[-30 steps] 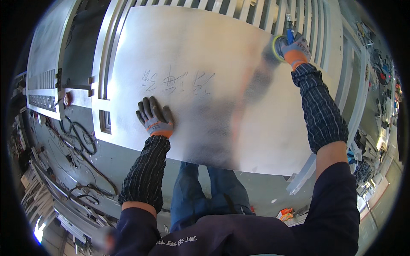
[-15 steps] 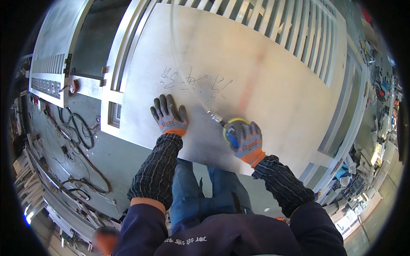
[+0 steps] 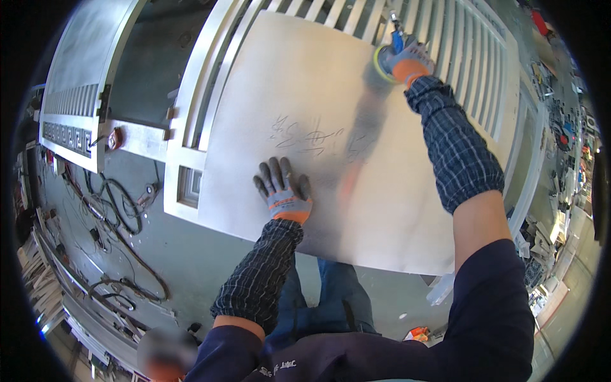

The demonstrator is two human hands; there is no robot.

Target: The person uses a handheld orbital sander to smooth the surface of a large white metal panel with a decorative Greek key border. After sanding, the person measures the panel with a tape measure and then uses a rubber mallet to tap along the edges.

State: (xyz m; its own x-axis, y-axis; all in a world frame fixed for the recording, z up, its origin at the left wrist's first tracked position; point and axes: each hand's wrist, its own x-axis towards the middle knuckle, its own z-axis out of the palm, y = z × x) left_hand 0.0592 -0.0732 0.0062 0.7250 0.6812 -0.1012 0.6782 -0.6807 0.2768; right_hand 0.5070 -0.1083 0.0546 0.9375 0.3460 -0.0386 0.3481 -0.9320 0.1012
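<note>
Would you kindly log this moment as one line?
left hand: palm-down on metal sheet | right hand: holding round yellow-rimmed tool at sheet's far edge

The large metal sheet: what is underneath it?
A pale slatted frame shows past the far edge and left side of the metal sheet. The sheet covers whatever lies directly beneath it, so that cannot be seen.

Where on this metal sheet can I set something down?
The metal sheet is bare at lower right, between its near edge and the right sleeve, and above the handwriting. It's crowded where the left hand lies and the right hand holds the round tool.
</note>
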